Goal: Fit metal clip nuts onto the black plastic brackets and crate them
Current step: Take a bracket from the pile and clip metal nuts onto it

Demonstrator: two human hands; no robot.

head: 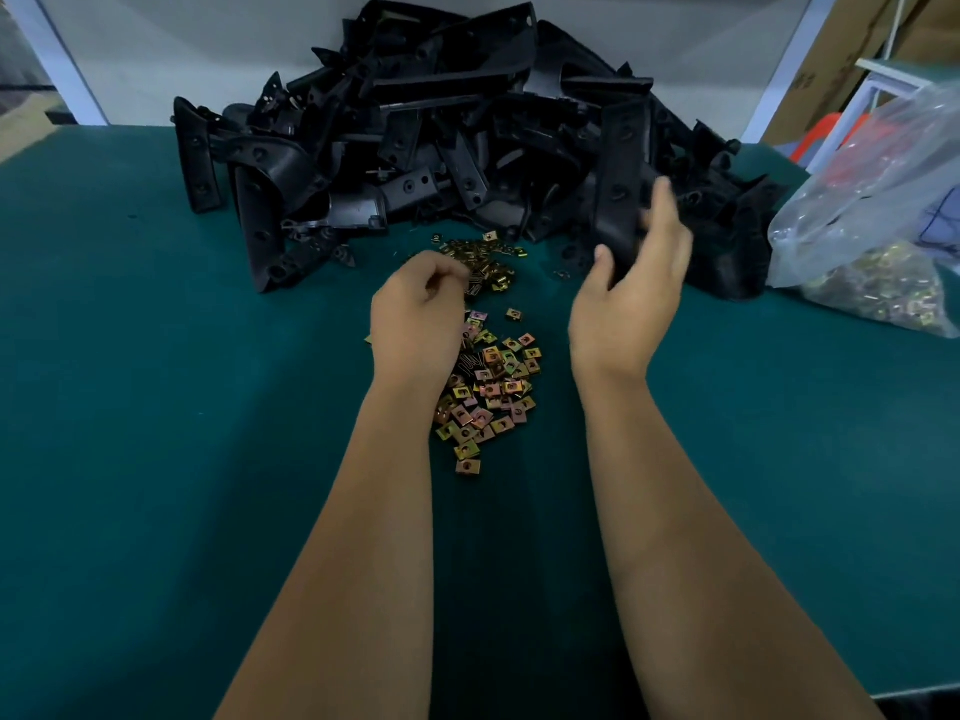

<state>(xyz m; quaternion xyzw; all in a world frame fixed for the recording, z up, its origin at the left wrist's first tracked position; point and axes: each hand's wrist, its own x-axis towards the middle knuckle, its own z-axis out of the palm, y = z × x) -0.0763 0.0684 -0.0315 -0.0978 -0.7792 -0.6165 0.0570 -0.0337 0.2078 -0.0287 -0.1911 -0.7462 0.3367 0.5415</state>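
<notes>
A big heap of black plastic brackets point(415, 127) fills the back of the green table point(156, 407). In front of it lie several loose brass-coloured clip nuts point(493, 387), in a near cluster and a farther one point(483, 257). My left hand point(415, 314) hovers over the clip nuts with its fingers curled down among them; whether it pinches one is hidden. My right hand point(639, 272) grips a long black bracket point(618, 179), held upright at the front right of the heap, thumb on its near face.
A clear plastic bag point(878, 241) holding more clip nuts lies at the right edge of the table. Cardboard boxes point(831, 59) and a white frame stand behind it. White frame posts rise at the back left.
</notes>
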